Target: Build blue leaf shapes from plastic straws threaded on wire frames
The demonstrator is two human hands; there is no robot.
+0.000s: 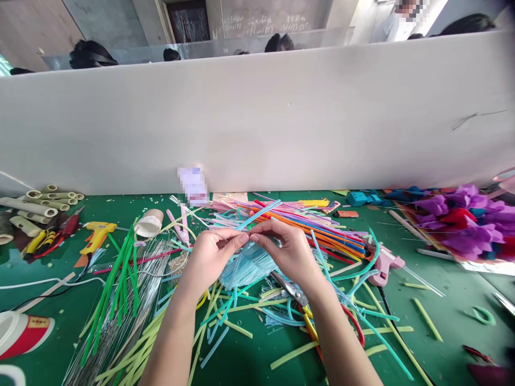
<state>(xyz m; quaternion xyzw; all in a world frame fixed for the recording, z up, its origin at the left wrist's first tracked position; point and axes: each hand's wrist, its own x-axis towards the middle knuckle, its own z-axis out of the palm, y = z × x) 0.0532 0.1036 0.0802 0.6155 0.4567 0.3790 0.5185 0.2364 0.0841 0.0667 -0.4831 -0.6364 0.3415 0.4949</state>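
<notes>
My left hand (pixel 215 254) and my right hand (pixel 284 246) meet fingertip to fingertip over the middle of the table. Both are closed in a pinch on light blue pipe cleaners (pixel 263 210), whose ends stick out up and to the right of my fingers. The exact spot where they are gripped is hidden by my fingertips. Under my hands lies a bundle of pale blue fuzzy stems (pixel 245 271). Scissors or pliers (pixel 293 291) with yellow and red handles lie partly beneath my right wrist. Behind my hands spreads a pile of orange, pink and purple pipe cleaners (pixel 314 230).
On the left are a yellow glue gun (pixel 96 236), green pipe cleaners (pixel 123 276), metal wires (pixel 148 279) and a paper cup (pixel 30 333). A pink glue gun (pixel 384 265) and purple flowers (pixel 469 222) lie right. A white partition (pixel 257 123) stands behind.
</notes>
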